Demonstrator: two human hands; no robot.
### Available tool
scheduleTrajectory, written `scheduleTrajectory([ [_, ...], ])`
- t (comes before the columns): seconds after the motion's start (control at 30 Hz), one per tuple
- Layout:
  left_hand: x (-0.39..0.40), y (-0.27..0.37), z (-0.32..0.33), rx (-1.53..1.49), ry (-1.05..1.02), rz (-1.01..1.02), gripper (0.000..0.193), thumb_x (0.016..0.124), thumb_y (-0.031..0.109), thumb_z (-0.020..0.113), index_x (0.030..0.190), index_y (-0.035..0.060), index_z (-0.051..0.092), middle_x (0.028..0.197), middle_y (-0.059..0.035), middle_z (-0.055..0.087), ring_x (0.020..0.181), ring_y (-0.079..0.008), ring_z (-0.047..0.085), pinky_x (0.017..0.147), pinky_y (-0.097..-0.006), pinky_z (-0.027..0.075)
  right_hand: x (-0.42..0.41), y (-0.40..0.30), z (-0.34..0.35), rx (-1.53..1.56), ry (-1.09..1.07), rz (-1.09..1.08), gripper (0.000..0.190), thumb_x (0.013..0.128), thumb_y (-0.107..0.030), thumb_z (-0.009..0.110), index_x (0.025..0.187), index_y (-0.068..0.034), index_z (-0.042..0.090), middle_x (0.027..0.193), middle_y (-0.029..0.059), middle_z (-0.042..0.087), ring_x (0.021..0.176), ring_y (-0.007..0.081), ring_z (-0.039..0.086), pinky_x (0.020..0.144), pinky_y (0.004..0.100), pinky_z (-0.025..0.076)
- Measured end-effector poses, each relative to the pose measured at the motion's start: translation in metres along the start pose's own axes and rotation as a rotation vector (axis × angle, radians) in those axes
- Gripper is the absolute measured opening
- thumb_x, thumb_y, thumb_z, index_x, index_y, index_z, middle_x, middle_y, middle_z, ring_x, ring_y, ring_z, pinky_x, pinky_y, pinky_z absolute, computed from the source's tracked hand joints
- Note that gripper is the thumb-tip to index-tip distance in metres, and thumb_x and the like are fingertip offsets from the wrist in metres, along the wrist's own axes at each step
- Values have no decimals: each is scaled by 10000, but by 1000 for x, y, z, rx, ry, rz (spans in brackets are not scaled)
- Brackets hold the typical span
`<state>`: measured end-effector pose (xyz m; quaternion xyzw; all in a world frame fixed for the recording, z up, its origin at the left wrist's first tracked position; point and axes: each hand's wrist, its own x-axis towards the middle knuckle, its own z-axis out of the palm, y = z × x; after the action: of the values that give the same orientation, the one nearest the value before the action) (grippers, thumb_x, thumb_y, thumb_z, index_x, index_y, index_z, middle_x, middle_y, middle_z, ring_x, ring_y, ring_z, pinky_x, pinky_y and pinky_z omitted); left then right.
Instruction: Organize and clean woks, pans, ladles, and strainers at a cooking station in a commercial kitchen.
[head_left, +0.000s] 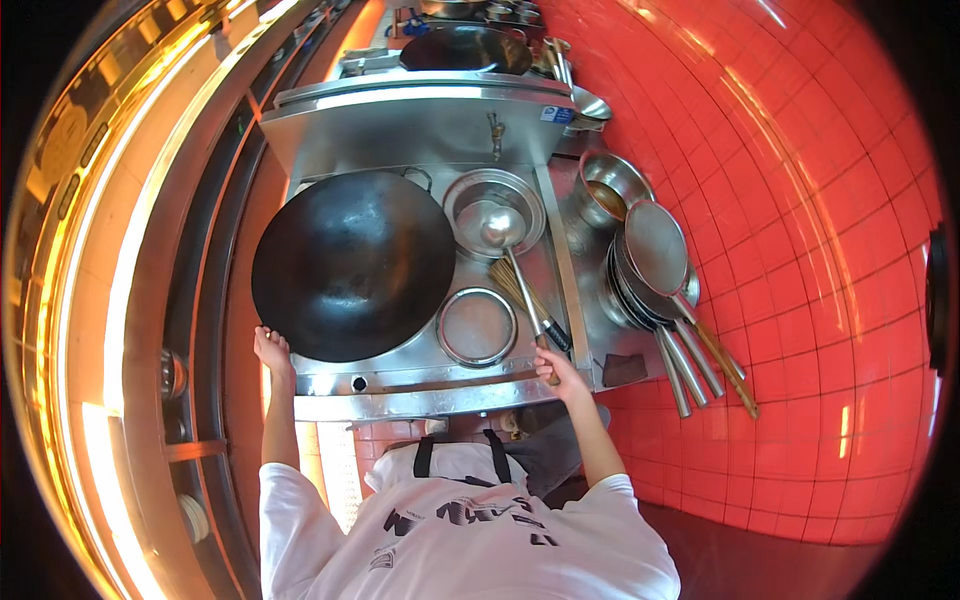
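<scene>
My left hand (271, 349) is curled at the near-left rim of a large black wok (352, 262). It looks closed on the wok's edge or a side handle, which the fingers hide. A loop handle (420, 178) shows on the wok's far side. My right hand (555, 369) grips the wooden end of a steel ladle (525, 289). The ladle's bowl rests over a round metal pot (495, 184) sunk in the stove top. Under the ladle's shaft lies a bamboo wok brush (510, 276). Between wok and brush sits a round metal-rimmed vessel (477, 327).
A steel backsplash (420, 124) with a small tap (496, 131) rises behind the wok. At right, a stack of long-handled strainers (656, 247) juts past the counter edge beside a metal bowl (615, 187). Red tiled wall (780, 300) bounds the right side. Another wok (465, 51) stands beyond.
</scene>
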<state>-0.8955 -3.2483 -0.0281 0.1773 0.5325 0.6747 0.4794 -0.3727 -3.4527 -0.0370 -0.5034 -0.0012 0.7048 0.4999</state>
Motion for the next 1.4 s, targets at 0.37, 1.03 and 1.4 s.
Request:
scheduleTrajectory([
  [0.37,-3,-3,7,9,0,34,301,964,311,357,718,138,382,505,62,231,391,-40,205,362,-225,147,29,50,-23,-650,210,-307,203,845,-261,612,899,-106,492,650,-36,448,449,34,398,380,182,297],
  [1.03,-4,-1,-2,-16,-8,42,304,966,321,343,751,118,415,498,54,286,377,-53,249,348,-225,180,42,92,5,-1498,490,-784,396,830,-205,556,1135,33,471,884,284,600,819,439,581,711,503,461],
  [1.4,5,-8,-4,-76,-24,18,281,950,313,384,741,128,414,505,63,273,391,-49,235,358,-223,162,45,114,20,-1530,677,-615,296,821,-206,553,993,17,463,803,281,601,755,450,591,685,522,462],
])
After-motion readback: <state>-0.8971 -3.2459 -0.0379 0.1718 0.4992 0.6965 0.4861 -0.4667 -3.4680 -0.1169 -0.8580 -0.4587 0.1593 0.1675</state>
